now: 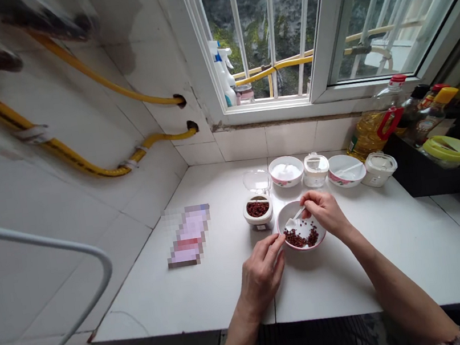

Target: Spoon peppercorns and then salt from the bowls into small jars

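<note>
A small white spoon (pixel 293 221) is pinched in my right hand (pixel 325 213), its scoop low inside a white bowl (pixel 319 243) with a pink rim. Dark red Sichuan peppercorns (pixel 296 238) lie scattered over the bowl's bottom. My left hand (pixel 262 271) holds the bowl's near-left rim with its fingertips; its thumb is partly hidden. Just left of the bowl stands a seasoning jar (pixel 260 221), its clear lid (pixel 256 181) flipped up, with more dark red peppercorns inside.
Behind are a bowl of white powder (pixel 286 172), a lidded jar (pixel 316 169), a bowl with a white spoon (pixel 346 170) and another jar (pixel 379 169). An oil bottle (pixel 372 125) and several sauce bottles stand right. A blurred pinkish packet (pixel 188 236) lies left on the white counter (pixel 154 299).
</note>
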The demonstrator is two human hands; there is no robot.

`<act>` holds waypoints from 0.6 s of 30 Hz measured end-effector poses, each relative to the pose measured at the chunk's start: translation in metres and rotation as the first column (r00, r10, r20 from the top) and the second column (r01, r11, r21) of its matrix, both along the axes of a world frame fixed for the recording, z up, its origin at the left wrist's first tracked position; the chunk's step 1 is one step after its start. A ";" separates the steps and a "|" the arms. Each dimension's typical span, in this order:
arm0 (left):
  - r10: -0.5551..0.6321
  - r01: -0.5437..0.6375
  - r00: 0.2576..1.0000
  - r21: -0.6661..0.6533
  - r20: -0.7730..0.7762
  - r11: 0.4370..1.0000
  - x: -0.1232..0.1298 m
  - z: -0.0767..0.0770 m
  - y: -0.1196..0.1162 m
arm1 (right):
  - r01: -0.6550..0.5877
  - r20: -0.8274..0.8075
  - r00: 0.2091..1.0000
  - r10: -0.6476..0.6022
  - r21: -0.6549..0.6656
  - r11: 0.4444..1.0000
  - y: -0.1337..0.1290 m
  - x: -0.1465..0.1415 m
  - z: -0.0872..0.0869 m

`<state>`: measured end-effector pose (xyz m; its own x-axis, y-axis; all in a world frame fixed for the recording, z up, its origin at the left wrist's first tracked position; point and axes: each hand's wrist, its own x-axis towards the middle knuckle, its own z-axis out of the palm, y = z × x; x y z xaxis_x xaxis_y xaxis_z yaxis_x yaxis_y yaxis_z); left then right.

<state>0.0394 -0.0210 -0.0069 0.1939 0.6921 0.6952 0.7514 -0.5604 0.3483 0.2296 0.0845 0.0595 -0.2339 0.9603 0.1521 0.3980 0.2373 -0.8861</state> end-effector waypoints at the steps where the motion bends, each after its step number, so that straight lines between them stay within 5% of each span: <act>1: 0.000 0.000 1.000 0.000 -0.001 1.000 0.000 0.000 0.000 | -0.002 0.067 0.998 -0.003 0.078 0.997 0.000 0.000 0.000; 4: -0.002 0.002 1.000 -0.005 -0.002 1.000 0.000 -0.001 0.000 | -0.054 0.247 0.969 -0.017 0.279 0.959 0.000 -0.001 -0.002; 7: -0.002 0.002 1.000 -0.010 0.000 1.000 0.000 -0.001 0.000 | -0.133 0.290 0.956 0.046 0.288 0.948 -0.003 -0.006 -0.005; 11: 0.003 -0.003 1.000 -0.007 -0.003 1.000 0.000 -0.002 0.000 | -0.153 0.149 0.980 0.131 0.144 0.978 -0.006 -0.009 -0.005; 18: 0.005 -0.005 1.000 0.002 -0.012 1.000 0.000 -0.003 0.000 | -0.074 -0.162 0.985 0.049 -0.152 0.986 0.000 0.001 0.000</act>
